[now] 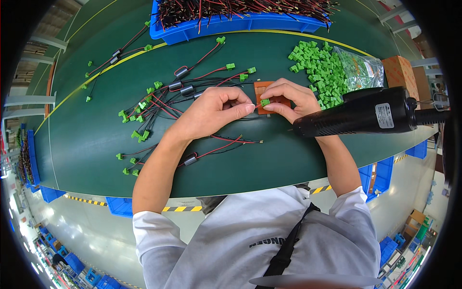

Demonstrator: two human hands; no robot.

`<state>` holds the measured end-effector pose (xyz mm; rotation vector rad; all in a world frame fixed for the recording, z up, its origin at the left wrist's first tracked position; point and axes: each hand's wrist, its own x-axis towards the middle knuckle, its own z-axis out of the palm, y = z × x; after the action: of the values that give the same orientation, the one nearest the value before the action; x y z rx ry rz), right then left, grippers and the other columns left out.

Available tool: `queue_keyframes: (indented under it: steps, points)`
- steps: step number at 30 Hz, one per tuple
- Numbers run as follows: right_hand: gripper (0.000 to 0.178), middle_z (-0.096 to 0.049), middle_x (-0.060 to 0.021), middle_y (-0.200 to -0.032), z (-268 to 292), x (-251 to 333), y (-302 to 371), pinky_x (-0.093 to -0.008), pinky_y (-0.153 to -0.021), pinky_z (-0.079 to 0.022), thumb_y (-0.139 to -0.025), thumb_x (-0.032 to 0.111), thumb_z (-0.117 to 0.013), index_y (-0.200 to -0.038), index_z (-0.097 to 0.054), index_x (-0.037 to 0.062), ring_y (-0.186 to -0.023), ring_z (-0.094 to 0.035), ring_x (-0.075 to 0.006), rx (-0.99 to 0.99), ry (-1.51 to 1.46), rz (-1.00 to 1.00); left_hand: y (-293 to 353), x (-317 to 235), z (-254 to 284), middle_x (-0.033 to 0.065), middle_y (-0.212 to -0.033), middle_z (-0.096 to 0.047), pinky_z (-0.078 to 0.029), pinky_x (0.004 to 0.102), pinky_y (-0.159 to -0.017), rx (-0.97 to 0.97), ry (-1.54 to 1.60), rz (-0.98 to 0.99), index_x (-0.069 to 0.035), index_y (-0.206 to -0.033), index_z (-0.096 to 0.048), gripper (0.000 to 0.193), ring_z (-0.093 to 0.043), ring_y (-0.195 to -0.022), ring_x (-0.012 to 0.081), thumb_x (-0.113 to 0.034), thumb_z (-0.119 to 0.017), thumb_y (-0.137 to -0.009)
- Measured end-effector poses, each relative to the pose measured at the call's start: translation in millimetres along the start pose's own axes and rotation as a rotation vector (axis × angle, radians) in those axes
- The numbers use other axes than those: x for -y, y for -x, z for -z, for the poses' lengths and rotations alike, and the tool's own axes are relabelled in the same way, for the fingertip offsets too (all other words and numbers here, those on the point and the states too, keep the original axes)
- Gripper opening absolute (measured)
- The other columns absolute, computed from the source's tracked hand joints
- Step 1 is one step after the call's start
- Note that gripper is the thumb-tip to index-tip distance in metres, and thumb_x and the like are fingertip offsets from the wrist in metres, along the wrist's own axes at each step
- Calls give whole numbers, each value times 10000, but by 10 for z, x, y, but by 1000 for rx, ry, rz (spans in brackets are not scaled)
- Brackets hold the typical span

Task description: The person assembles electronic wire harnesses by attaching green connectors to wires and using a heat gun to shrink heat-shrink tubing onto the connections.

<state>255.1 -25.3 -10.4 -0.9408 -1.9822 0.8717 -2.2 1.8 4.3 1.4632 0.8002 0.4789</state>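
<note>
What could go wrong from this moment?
The small green connector might slip, since only the fingertips of the right hand pinch it. The black power tool overlaps the right forearm in this view, so the arm might bump it. The crossing wired leads near the left hand could snag.

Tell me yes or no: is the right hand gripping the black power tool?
No, the right hand holds a small green connector between its fingertips instead.

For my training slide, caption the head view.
Right hand holds a green connector over an orange block, left hand close by, near heaped connectors.
</note>
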Motion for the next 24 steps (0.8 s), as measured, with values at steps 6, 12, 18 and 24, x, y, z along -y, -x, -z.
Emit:
queue_keyframes:
  steps: [6,12,18,24]
  points:
    - [270,-711,-93,-1050,-34,-8,17,-269,-766,-564,-856,-36,-792,-1105,-704,20,-862,-679,-164,-26,-39,-24,-5,10,-18,-45,-788,-569,-433,234,-645,-26,-41,6,11,-943,-692,185,-476,-722,42,-167,-716,-987]
    - [274,-716,-94,-1051,-36,-8,10,-274,-769,-569,-851,-45,-791,-1102,-703,22,-879,-689,-171,-36,-24,-4,-5,25,-28,-43,-776,-561,-426,240,-637,-30,-37,-4,14,-939,-688,170,-470,-717,43,-150,-710,-980]
    - [255,-713,-131,-1097,-11,-16,-10,-281,-760,-617,-867,-49,-775,-1105,-702,6,-875,-742,-189,-44,18,61,-6,37,-23,-38,-780,-568,-425,245,-644,-14,-19,-13,20,-955,-696,173,-472,-723,47,-150,-706,-990]
    - [253,-709,-130,-1102,-9,46,-8,-287,-775,-620,-859,-58,-773,-1094,-706,9,-910,-743,-205,-14,11,18,-10,54,-32,-31,-781,-576,-423,252,-642,-19,-34,-28,21,-973,-704,182,-474,-726,54,-159,-704,-998]
